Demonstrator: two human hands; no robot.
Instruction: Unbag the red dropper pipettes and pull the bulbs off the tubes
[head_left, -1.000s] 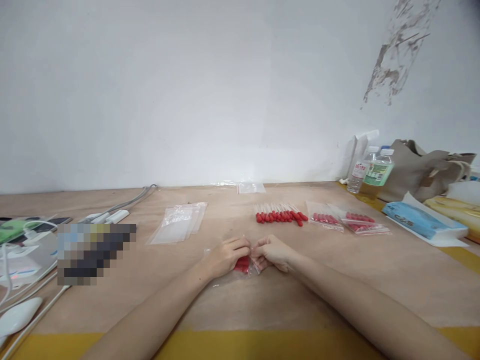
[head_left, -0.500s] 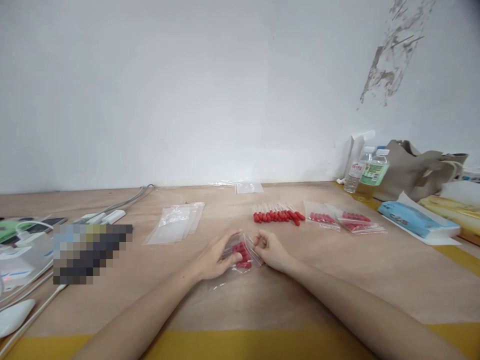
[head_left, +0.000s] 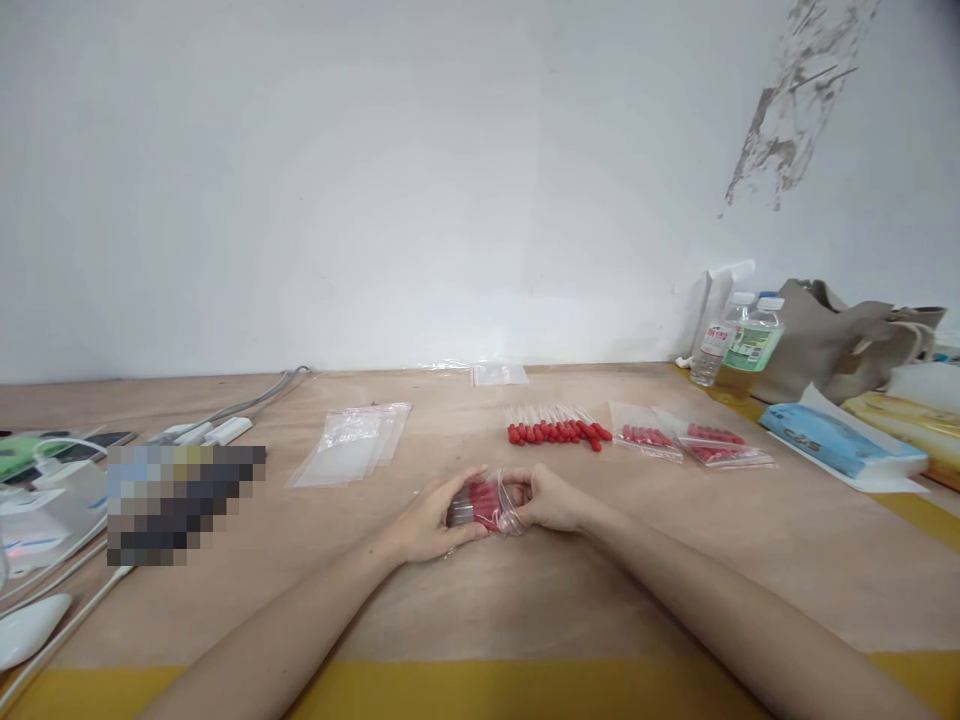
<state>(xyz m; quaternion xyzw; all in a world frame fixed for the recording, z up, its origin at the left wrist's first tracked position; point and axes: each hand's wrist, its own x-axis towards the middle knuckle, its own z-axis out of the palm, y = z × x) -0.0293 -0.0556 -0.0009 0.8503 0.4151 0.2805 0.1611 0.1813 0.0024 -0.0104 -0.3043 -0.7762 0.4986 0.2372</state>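
Observation:
Between my hands, low over the table, is a clear zip bag (head_left: 485, 502) with several red-tipped white sticks inside. My left hand (head_left: 437, 517) is closed around the bag's left side, thumb in front and fingers behind. At the right end, my right hand (head_left: 546, 498) pinches the bag's edge with curled fingers. Behind the hands lies a row of loose red-tipped sticks (head_left: 555, 430). Two filled zip bags lie to their right, a nearer-left one (head_left: 646, 436) and one farther right (head_left: 724, 443). Flat, unfilled zip bags (head_left: 349, 447) are fanned out on the left.
Another clear bag (head_left: 500, 374) lies by the wall. At right stand bottles (head_left: 750, 345), a grey bag (head_left: 817, 335) and a blue tissue pack (head_left: 844, 440). Cables, chargers (head_left: 45, 520) and a white mouse-shaped object (head_left: 31, 630) crowd the left.
My left hand has wrapped farther around the filled bag. My right hand has turned and now grips its right edge lower down. The sticks inside lie more level.

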